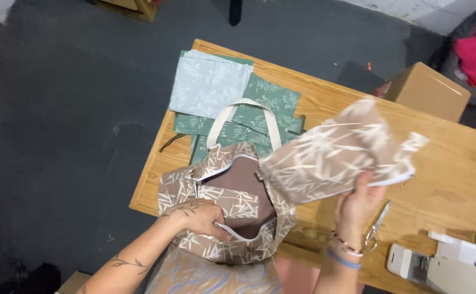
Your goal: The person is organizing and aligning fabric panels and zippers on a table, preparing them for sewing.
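wooden table (455,179), fabric stack (216,87), scissors (376,224)

Bag (224,212) on table (455,163), before fabric stack (232,103)

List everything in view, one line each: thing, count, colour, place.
Tote bag: one, tan leaf print, open at table's near edge.
Fabric piece: one, tan leaf print, held up above the table.
Fabric stack: several pieces, green and pale blue-grey, table's far end.
Scissors: one pair, metal, beside the right hand.
Sewing machine: one, white, lower right.
Cardboard box: one, brown, upper right.
Table: one, wooden.
Left hand: grips the bag's opening.
Right hand: holds the fabric piece.
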